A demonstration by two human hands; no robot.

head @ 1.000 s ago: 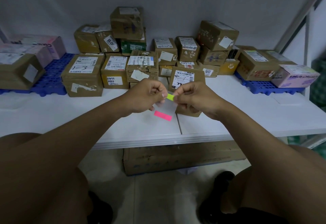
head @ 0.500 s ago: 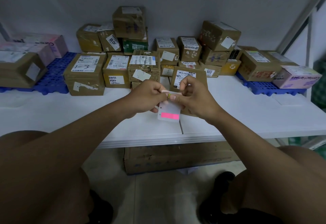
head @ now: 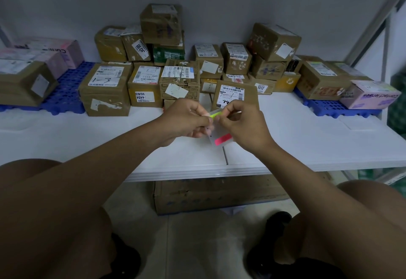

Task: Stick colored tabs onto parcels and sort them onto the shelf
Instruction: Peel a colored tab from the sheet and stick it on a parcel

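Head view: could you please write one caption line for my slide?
Both hands, left hand and right hand, peel a yellow tab from a tab sheet before stacked parcels.

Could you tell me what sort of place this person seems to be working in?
Probably a parcel sorting or pickup room. Taped cardboard parcels with barcode labels crowd a white shelf, some on blue plastic pallets, and one box bears a handwritten 1-3.
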